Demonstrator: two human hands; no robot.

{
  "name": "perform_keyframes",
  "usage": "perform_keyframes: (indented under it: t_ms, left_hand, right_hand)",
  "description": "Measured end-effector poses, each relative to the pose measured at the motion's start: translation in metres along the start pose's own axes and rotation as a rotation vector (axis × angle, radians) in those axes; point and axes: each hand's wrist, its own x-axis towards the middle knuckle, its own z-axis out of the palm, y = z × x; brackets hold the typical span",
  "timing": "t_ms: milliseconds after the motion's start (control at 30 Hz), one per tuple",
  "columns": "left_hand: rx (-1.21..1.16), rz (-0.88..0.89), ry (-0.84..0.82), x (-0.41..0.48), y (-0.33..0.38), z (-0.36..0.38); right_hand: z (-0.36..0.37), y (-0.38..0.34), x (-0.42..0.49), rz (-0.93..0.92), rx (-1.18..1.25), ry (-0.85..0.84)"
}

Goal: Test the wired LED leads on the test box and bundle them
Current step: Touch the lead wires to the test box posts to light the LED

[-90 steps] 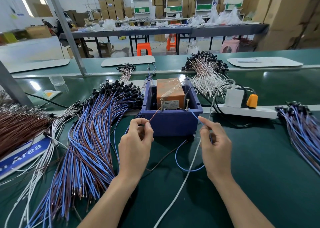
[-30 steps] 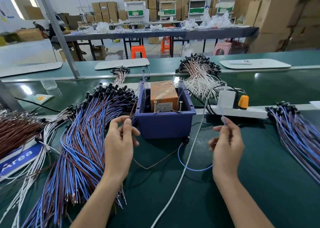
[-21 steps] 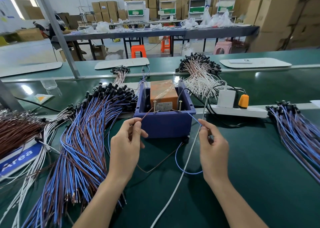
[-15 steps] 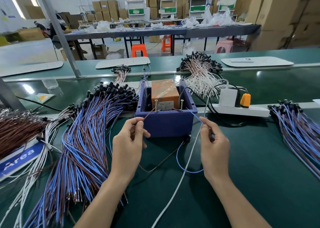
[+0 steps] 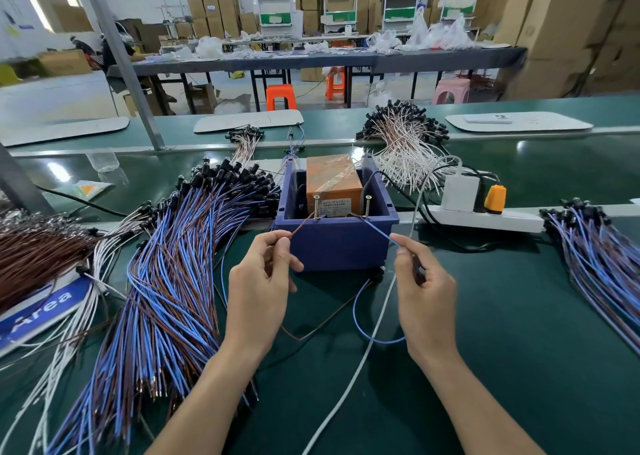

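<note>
Left of the test box (image 5: 337,246), a big fan of blue-and-brown leads (image 5: 180,281) lies on the green worktop (image 5: 519,316), bare ends toward me and black heads toward the box. I read it as the untested stock, laid where the left hand can reach it easily.

Just in front of the box's left corner, my left hand (image 5: 259,302) has its grip closed in a thumb-and-forefinger pinch on the brown wire (image 5: 303,224) of one lead. The pinch sits close to the tip so the stripped end can be steered. That end slants up to the foot of the left screw (image 5: 316,207), which stands on the box's front rim, and seems to touch it.

The right screw (image 5: 367,207) stands on the same rim, apart from the first; I judge this gives each wire its own contact. The blue wire (image 5: 377,231) runs down from that screw's foot to my right hand (image 5: 426,302), just before the box's right corner, grip pinched on it the same way.

The slack of both wires loops on the worktop in front of the box, between my hands. I cannot tell whether the LED is lit.

Right of the box lies a power strip (image 5: 485,220), and well beyond it another heap of leads (image 5: 595,253), probably tested ones awaiting bundling.
</note>
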Motion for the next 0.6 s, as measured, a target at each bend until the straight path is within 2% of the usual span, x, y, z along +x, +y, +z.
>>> perform_keyframes:
  t_ms: [600]
  left_hand:
    - [-0.001,-0.007,-0.012,-0.0006,-0.0016,0.0016]
  right_hand:
    - [0.0012,0.0005,0.0033,0.011,0.025,-0.002]
